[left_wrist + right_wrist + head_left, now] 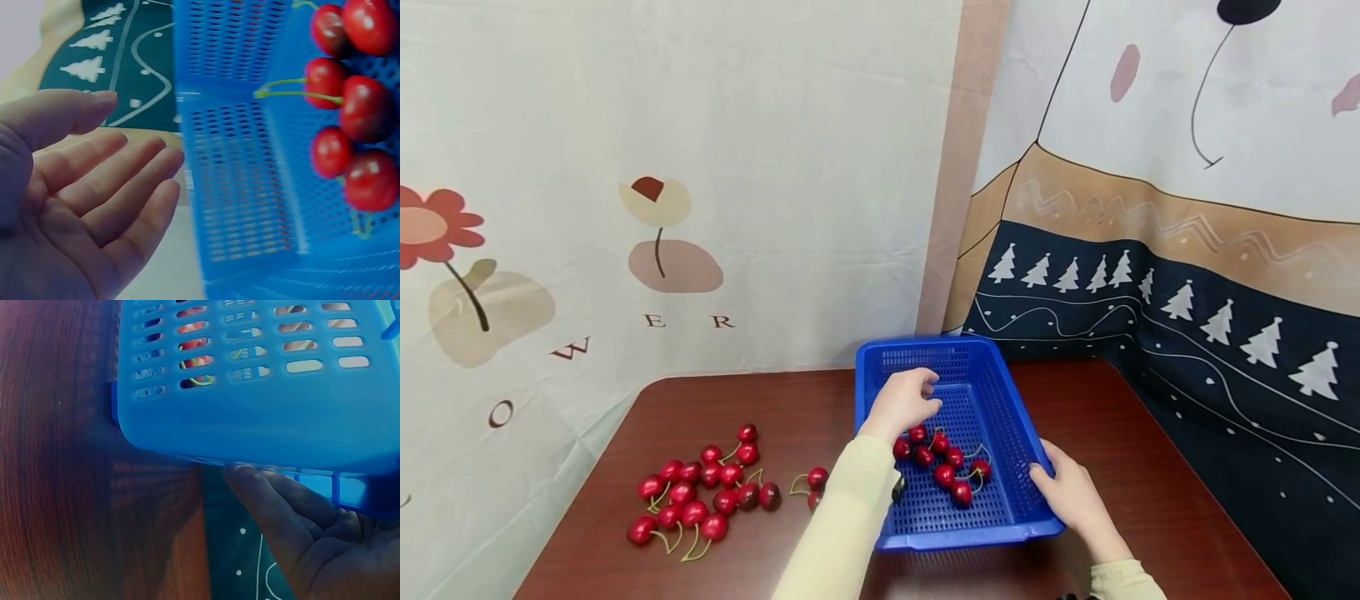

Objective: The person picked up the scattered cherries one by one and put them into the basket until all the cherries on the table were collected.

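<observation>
My left hand hangs over a blue plastic basket, fingers loosely bent. Nothing lies in its palm in the left wrist view, where the hand appears beside the perforated basket wall. Several red cherries with green stems lie inside the basket, below and to the right of that wrist. With my right hand I hold the basket's right rim, thumb on top. The right wrist view has the fingers of this hand curled against the rim's edge, partly hidden by the basket.
Left of the basket, a loose group of cherries is spread over the dark red-brown table. A few more cherries lie beside my left sleeve, partly covered by it. Printed cloth hangs right behind the table.
</observation>
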`<action>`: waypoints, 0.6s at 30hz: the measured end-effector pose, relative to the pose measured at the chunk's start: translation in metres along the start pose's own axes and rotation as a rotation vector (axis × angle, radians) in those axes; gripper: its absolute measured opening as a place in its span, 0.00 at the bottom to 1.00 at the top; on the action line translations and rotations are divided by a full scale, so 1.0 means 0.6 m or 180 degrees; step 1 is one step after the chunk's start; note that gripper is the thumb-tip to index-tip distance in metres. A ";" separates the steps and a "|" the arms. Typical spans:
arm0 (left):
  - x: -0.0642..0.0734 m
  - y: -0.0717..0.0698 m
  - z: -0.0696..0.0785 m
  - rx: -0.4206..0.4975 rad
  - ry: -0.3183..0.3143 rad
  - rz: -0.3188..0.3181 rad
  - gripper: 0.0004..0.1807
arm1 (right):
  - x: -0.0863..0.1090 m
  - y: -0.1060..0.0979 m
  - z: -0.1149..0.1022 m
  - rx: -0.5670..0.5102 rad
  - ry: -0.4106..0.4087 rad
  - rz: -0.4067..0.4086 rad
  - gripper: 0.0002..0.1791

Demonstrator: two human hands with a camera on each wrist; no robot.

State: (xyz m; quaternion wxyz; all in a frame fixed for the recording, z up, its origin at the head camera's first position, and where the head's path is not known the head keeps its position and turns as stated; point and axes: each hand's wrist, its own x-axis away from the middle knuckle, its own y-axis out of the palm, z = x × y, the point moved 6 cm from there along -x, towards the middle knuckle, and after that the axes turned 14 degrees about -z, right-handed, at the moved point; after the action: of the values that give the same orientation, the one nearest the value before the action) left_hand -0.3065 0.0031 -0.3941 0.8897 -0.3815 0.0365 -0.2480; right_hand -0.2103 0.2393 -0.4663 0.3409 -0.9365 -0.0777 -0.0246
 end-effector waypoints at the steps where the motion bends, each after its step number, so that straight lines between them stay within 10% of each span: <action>1: 0.003 -0.003 0.005 -0.0029 0.0028 -0.0004 0.22 | 0.000 0.000 0.000 -0.0005 0.0000 -0.0001 0.25; 18: 0.084 -0.060 0.048 -0.0100 0.0420 -0.0094 0.32 | 0.002 0.000 -0.002 -0.0007 -0.0015 -0.0005 0.25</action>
State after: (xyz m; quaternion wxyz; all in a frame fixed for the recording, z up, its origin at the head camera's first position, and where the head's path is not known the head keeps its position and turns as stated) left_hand -0.2700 -0.0228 -0.3427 0.8755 -0.3788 0.0934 -0.2851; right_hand -0.2092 0.2388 -0.4650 0.3397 -0.9369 -0.0792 -0.0228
